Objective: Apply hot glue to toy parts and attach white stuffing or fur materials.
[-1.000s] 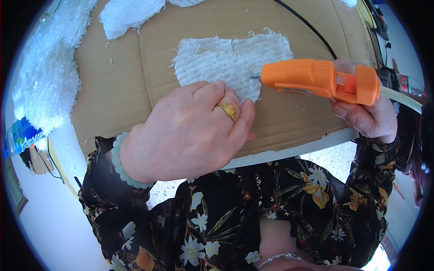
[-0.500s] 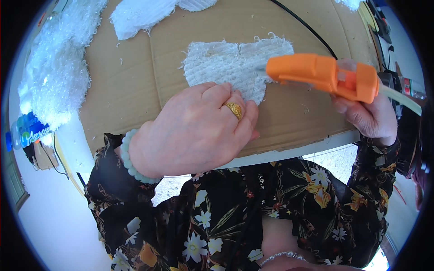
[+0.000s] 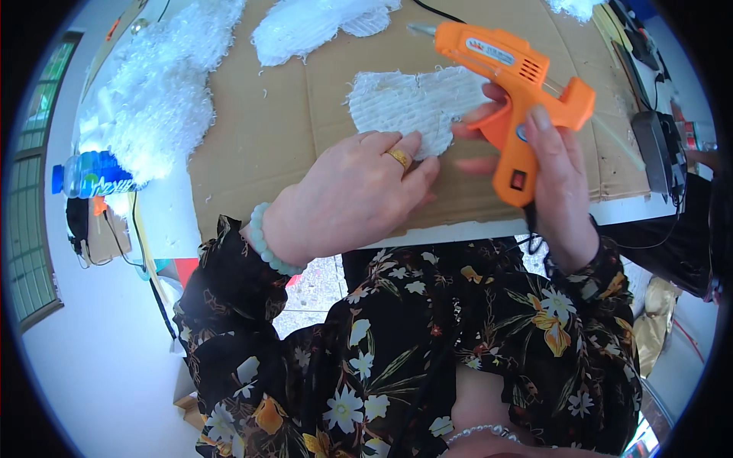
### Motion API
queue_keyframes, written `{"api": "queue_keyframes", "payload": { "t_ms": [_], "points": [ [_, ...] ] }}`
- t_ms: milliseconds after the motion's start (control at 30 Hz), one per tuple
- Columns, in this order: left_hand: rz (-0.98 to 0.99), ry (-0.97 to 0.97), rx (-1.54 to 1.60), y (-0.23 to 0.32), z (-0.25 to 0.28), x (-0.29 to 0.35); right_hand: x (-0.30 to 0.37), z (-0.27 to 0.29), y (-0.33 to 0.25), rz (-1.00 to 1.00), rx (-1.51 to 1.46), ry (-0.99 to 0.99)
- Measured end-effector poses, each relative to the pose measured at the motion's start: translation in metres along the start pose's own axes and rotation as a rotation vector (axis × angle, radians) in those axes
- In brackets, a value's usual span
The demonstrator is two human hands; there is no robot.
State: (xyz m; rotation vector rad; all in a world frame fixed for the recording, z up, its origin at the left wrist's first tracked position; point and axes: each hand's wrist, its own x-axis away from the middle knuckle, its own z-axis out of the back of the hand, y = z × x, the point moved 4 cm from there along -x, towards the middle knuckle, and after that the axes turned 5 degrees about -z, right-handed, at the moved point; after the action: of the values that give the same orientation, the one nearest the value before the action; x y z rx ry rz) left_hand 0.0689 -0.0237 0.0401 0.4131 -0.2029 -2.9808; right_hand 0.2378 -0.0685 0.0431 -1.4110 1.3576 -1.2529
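Note:
My right hand point(image 3: 561, 164) is wrapped round an orange hot glue gun point(image 3: 508, 91), its nozzle pointing left and a clear glue stick out of its back. The gun is held raised above a white piece of ribbed fabric point(image 3: 408, 103) with frayed edges. This fabric lies flat on a cardboard sheet point(image 3: 263, 153). My left hand point(image 3: 347, 195), with a gold ring and a pale green bead bracelet, presses on the fabric's lower edge. Its fingers are close together and curled, with the tips partly hidden.
A heap of white shiny fibre point(image 3: 164, 99) covers the far left. More white fabric pieces point(image 3: 305, 30) lie at the back. At the left stands out a blue-labelled plastic bottle point(image 3: 95, 174). A black cable point(image 3: 435, 9) crosses the back; a dark grey device point(image 3: 657, 153) sits at the right.
The glue gun has turned upright and moved up and left, its nozzle lifted away from the fabric. My left hand keeps its place on the fabric, while the whole view has shifted.

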Motion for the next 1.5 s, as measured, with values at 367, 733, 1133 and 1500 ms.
{"api": "queue_keyframes", "payload": {
  "t_ms": [367,733,1133,1500],
  "points": [
    [0.162,0.131,0.167,-0.019,-0.006,0.002,-0.031,-0.015,0.04,0.172,-0.203,0.039],
    [0.454,0.354,0.258,-0.116,-0.009,-0.011,-0.036,-0.012,0.044,0.197,-0.229,0.046],
    [0.442,0.098,0.462,-0.122,-0.015,-0.025,-0.032,-0.012,0.044,0.162,-0.262,0.068],
    [0.274,0.383,0.285,-0.089,0.002,-0.016,-0.029,-0.013,0.041,0.141,-0.244,0.06]
  ]
}}
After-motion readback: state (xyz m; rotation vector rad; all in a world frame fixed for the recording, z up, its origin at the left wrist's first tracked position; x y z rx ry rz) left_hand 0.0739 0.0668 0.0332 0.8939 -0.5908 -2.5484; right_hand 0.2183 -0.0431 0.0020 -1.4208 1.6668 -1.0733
